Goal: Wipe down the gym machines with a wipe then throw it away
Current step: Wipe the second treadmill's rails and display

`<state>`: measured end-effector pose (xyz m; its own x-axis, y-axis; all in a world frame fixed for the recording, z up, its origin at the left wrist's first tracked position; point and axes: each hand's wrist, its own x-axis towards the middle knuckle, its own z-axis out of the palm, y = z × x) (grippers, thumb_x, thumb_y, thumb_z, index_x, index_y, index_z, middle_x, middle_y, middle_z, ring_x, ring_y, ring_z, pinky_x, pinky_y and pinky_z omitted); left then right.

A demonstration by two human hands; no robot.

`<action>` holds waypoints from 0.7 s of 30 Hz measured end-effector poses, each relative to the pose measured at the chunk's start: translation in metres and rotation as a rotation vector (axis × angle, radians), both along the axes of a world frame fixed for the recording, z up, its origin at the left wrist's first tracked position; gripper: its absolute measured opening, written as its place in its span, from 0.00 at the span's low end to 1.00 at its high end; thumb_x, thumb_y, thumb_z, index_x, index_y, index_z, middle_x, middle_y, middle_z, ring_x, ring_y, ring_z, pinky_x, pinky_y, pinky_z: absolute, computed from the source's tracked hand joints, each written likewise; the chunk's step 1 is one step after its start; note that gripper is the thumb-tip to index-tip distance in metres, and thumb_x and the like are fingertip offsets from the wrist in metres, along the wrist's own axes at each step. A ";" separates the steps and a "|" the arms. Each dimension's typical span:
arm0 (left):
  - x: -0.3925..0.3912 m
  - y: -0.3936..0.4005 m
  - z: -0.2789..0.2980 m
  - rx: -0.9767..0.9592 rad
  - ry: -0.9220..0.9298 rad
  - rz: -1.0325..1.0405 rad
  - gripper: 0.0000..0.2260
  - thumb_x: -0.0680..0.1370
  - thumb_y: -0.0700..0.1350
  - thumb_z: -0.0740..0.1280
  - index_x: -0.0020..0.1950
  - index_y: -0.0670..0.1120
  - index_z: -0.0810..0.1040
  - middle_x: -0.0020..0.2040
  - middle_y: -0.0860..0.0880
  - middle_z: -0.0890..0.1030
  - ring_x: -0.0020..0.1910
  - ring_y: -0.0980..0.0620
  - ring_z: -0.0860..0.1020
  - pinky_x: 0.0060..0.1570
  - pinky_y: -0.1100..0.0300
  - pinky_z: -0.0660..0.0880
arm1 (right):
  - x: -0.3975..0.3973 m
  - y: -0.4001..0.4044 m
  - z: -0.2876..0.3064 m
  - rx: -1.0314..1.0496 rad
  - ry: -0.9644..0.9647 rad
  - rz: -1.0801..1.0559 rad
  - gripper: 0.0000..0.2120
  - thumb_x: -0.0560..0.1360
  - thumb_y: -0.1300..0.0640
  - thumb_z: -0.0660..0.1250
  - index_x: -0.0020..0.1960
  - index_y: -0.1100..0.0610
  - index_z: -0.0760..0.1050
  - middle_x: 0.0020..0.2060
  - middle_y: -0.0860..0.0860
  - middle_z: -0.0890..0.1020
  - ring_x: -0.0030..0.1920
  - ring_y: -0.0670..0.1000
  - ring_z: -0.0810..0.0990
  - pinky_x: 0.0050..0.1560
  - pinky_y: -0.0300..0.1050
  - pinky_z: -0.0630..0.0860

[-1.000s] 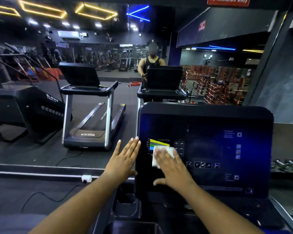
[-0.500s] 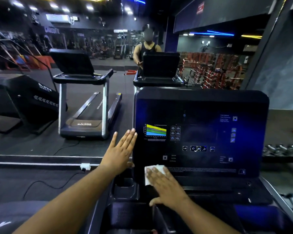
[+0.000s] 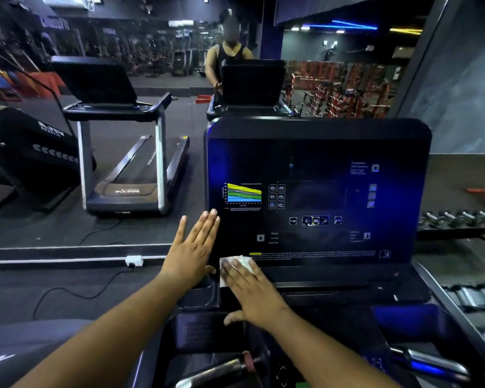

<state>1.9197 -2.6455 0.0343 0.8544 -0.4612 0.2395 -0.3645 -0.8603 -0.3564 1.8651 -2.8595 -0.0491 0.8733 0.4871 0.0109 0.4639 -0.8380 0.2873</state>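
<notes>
Right hand (image 3: 252, 295), fingers flat and together, presses a small white crumpled wipe (image 3: 237, 264) against the lower left corner of the treadmill's black glossy console panel (image 3: 319, 152). The wipe is mostly covered by the fingers. Left hand (image 3: 192, 247) is spread flat with straight fingers and holds nothing, its fingertips at the console's left edge. Coloured striped chart (image 3: 244, 193) sits on the panel just above the hands. Black cup holder recess (image 3: 200, 296) lies below the left hand. Large wall mirror (image 3: 67, 219) ahead reflects a second black treadmill with grey uprights (image 3: 129, 152). White wall socket (image 3: 134, 260) with a black cable sits below the mirror. Row of chrome dumbbells (image 3: 459, 218) stands at right.
</notes>
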 end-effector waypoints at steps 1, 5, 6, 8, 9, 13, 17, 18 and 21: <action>0.000 -0.001 -0.001 -0.006 0.001 0.001 0.61 0.71 0.68 0.71 0.80 0.41 0.30 0.81 0.44 0.29 0.81 0.46 0.33 0.78 0.35 0.39 | -0.003 -0.014 0.000 -0.003 0.008 -0.025 0.58 0.68 0.19 0.49 0.83 0.59 0.44 0.83 0.54 0.47 0.82 0.55 0.44 0.78 0.62 0.47; 0.001 -0.001 -0.003 -0.037 0.001 0.007 0.61 0.72 0.69 0.69 0.79 0.41 0.27 0.80 0.44 0.28 0.80 0.46 0.30 0.77 0.35 0.37 | -0.018 -0.074 0.002 0.172 0.032 -0.259 0.58 0.67 0.19 0.49 0.82 0.59 0.48 0.82 0.56 0.56 0.82 0.55 0.46 0.76 0.65 0.51; 0.001 -0.001 -0.002 -0.045 0.000 0.002 0.61 0.72 0.69 0.70 0.79 0.41 0.27 0.80 0.44 0.28 0.80 0.46 0.30 0.77 0.35 0.37 | -0.022 -0.083 0.002 0.204 0.042 -0.320 0.58 0.68 0.19 0.48 0.82 0.60 0.48 0.82 0.57 0.54 0.82 0.56 0.47 0.76 0.66 0.50; 0.003 -0.003 -0.001 -0.053 0.005 -0.013 0.63 0.70 0.70 0.70 0.80 0.41 0.29 0.81 0.44 0.29 0.80 0.46 0.31 0.77 0.34 0.38 | -0.023 -0.085 0.003 0.232 0.076 -0.374 0.59 0.69 0.19 0.47 0.82 0.62 0.48 0.82 0.60 0.49 0.82 0.59 0.48 0.76 0.66 0.49; 0.006 -0.005 0.001 -0.053 0.009 -0.024 0.63 0.69 0.71 0.70 0.80 0.41 0.29 0.81 0.44 0.30 0.81 0.46 0.31 0.77 0.34 0.38 | -0.019 -0.078 0.006 0.243 0.083 -0.358 0.60 0.68 0.18 0.48 0.82 0.64 0.49 0.82 0.61 0.48 0.82 0.60 0.48 0.76 0.66 0.49; 0.014 -0.013 0.013 -0.077 -0.021 -0.078 0.65 0.65 0.74 0.70 0.82 0.41 0.37 0.83 0.44 0.37 0.82 0.46 0.37 0.78 0.33 0.42 | 0.017 -0.045 0.033 0.082 -0.016 -0.054 0.61 0.66 0.17 0.51 0.82 0.62 0.51 0.82 0.57 0.48 0.82 0.58 0.48 0.76 0.63 0.53; 0.026 -0.023 0.026 -0.123 -0.060 -0.125 0.63 0.64 0.73 0.72 0.83 0.41 0.44 0.84 0.44 0.43 0.83 0.46 0.45 0.78 0.33 0.47 | 0.072 -0.062 0.094 -0.055 -0.167 0.117 0.57 0.67 0.20 0.47 0.83 0.58 0.45 0.82 0.54 0.51 0.82 0.54 0.50 0.78 0.63 0.48; 0.030 -0.024 0.029 -0.120 -0.070 -0.123 0.63 0.65 0.73 0.72 0.83 0.41 0.43 0.84 0.44 0.42 0.83 0.46 0.44 0.78 0.33 0.46 | 0.085 -0.070 0.114 -0.021 -0.207 0.081 0.57 0.67 0.20 0.49 0.83 0.58 0.46 0.82 0.54 0.53 0.81 0.54 0.53 0.78 0.63 0.47; 0.033 -0.026 0.029 -0.117 -0.064 -0.116 0.63 0.66 0.74 0.70 0.83 0.41 0.41 0.84 0.44 0.40 0.83 0.46 0.42 0.78 0.34 0.45 | 0.113 -0.096 0.173 0.176 -0.376 -0.094 0.58 0.68 0.20 0.52 0.82 0.59 0.43 0.82 0.56 0.46 0.82 0.56 0.48 0.78 0.63 0.40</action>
